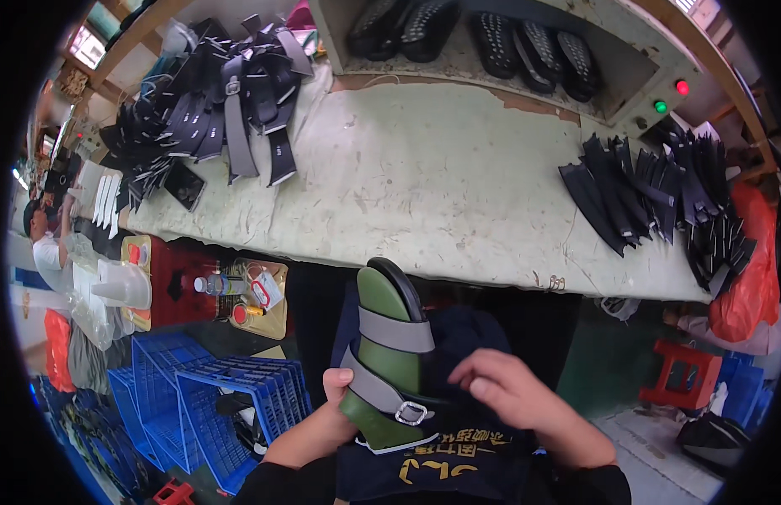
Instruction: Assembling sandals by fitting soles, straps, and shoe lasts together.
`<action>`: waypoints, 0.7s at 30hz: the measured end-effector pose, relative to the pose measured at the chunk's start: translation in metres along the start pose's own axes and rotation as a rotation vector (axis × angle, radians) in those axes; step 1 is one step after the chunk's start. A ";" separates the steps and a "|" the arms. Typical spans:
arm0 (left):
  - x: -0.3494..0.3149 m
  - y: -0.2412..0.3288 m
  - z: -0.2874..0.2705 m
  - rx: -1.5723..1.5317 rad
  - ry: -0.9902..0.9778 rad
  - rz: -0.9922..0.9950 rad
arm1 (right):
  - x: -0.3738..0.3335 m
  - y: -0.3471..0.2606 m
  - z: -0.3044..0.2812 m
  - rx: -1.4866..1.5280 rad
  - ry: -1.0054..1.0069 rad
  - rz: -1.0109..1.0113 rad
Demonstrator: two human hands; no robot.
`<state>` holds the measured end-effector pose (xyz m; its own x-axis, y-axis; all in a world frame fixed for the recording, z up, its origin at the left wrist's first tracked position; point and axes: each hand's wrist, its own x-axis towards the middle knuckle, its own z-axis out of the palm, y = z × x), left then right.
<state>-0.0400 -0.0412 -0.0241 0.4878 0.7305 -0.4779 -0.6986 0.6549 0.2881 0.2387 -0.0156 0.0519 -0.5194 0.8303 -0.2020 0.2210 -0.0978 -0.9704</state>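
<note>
My left hand (330,410) grips a sandal on a green shoe last (380,295) from its left side, the thumb up against a strap. Two grey straps (396,331) cross the green form, and the lower one carries a silver, shiny buckle (411,412). A black sole edge (398,282) shows along the right of the toe. My right hand (508,389) hovers to the right of the sandal with loosely bent fingers, apart from it, and I see nothing in them. The sandal is over my dark apron (475,471), which has gold lettering.
Ahead is a pale, worn worktable (424,185). Black and grey straps (239,109) are heaped at its left, with a dark phone (183,185); more black straps (634,189) lie right. A metal box (626,76) holds studded footwear (533,55). Blue crates (239,379) stand left, a red stool (682,374) right.
</note>
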 end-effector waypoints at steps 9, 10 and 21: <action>0.019 0.005 0.046 0.017 -0.126 -0.100 | -0.026 0.006 0.034 0.240 0.064 -0.064; 0.020 0.002 0.046 0.031 -0.119 -0.111 | -0.026 0.007 0.038 0.255 0.076 -0.068; 0.032 -0.017 0.031 -0.338 -0.123 -0.141 | -0.023 0.005 0.056 0.179 -0.030 -0.153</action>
<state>0.0035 -0.0227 -0.0181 0.6366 0.6689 -0.3839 -0.7429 0.6654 -0.0727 0.2054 -0.0660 0.0446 -0.5605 0.8265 -0.0517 -0.0111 -0.0699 -0.9975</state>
